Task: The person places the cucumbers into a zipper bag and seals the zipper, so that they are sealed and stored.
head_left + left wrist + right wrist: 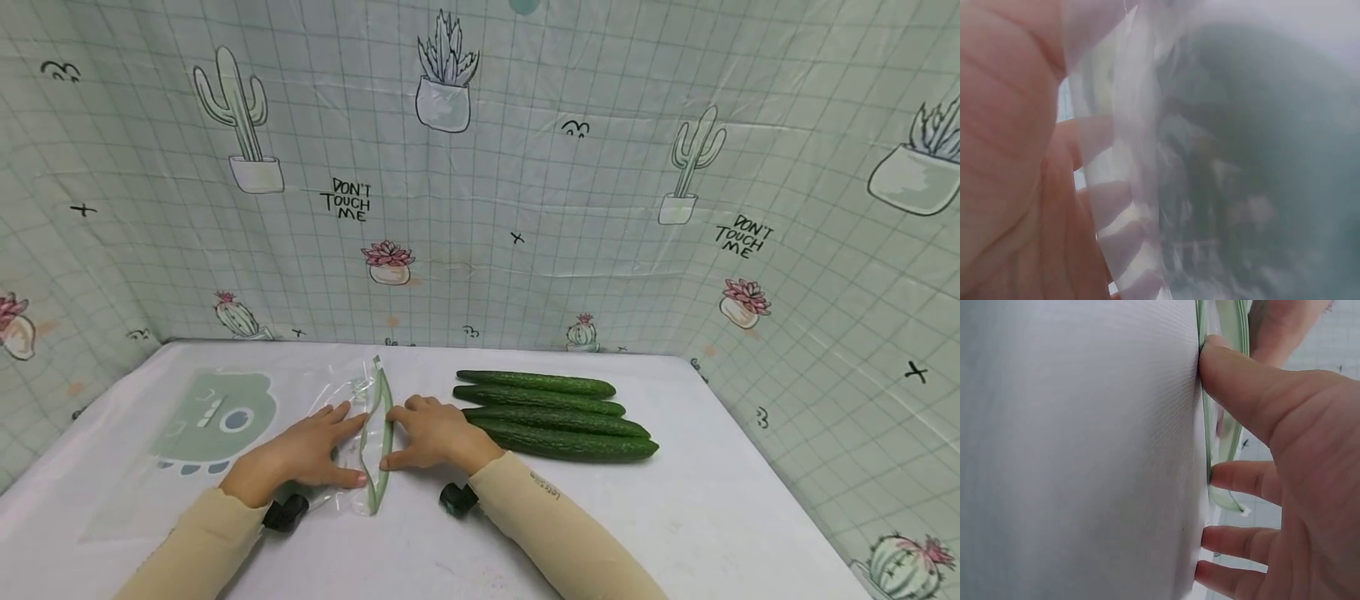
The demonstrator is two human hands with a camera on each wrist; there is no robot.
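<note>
On the white surface (720, 525), a clear printed bag (228, 417) reaches beneath the left grip (315, 450), whose fingers spread on its film; its green-edged mouth (387, 437) gapes toward the right grip (435, 435), spread, thumb and fingertip touching that edge.

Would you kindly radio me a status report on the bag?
Left hand on the bag; right hand touching its green rim. Mouth parted. Four cucumbers right of it, not blocking.

Head view: soft, even, moderately bright light; faint shadows on the white surface (585, 533); glints on the plastic bag (213, 421), nearer the surface's left edge; wide-angle stretch at frame margins. Left wrist: hazy, blurred. Right wrist: greyish, surface soft-focused.
</note>
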